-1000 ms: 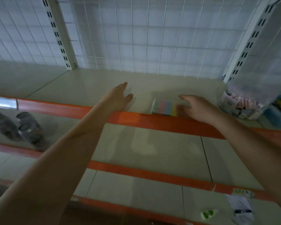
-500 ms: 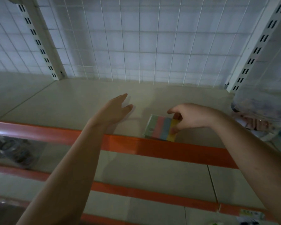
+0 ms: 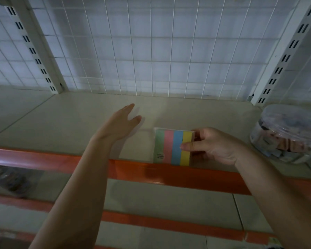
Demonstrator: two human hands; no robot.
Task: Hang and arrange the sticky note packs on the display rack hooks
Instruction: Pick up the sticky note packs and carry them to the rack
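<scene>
My right hand (image 3: pixel 217 146) pinches the sticky notes (image 3: pixel 172 147) at the shelf (image 3: pixel 75 123) edge; left hand (image 3: pixel 118 126) flat, bare shelf beyond

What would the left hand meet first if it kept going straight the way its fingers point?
Probably the wire grid panel behind the shelf. The left hand is open, fingers aimed forward and slightly right over the bare shelf, and nothing stands between. Depth is hard to judge, so the fingertips might brush the shelf first.

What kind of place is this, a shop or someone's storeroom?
Most likely a shop's display shelving. A white wire grid back panel stands between slotted uprights, the shelves have orange front edges, and the right hand holds a wrapped sticky note pack.
</scene>
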